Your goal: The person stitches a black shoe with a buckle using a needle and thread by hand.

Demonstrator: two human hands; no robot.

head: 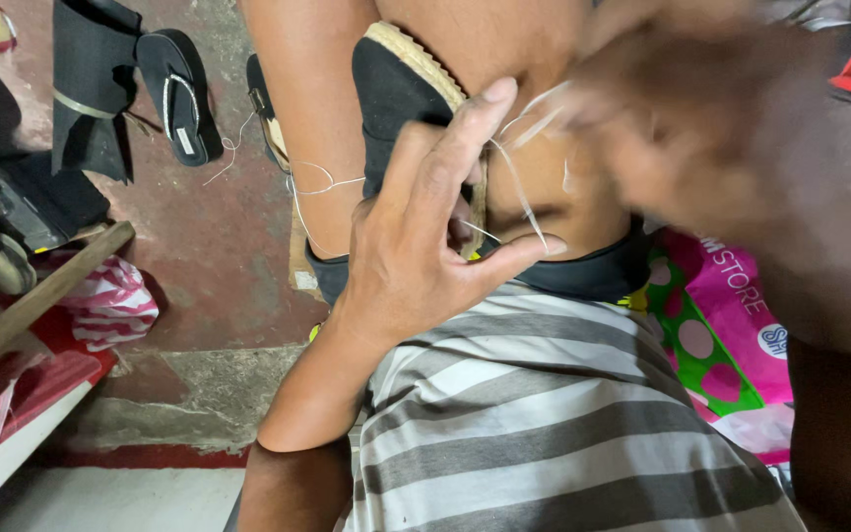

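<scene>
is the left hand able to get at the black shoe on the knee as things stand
Probably yes. The left hand is already right up against the black shoe, its fingers hooked around the white thread, and nothing lies between them. The blurred right hand is off to the side.

Worn red floor (219,246); black sandal (181,94) lying on it; striped cloth (115,300) near plank (41,296)

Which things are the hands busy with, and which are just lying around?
In use:
- left hand
- right hand, blurred
- white thread
- black shoe with woven sole

Lying about:
- black sandal
- striped cloth
- pink bag
- wooden stick
</scene>
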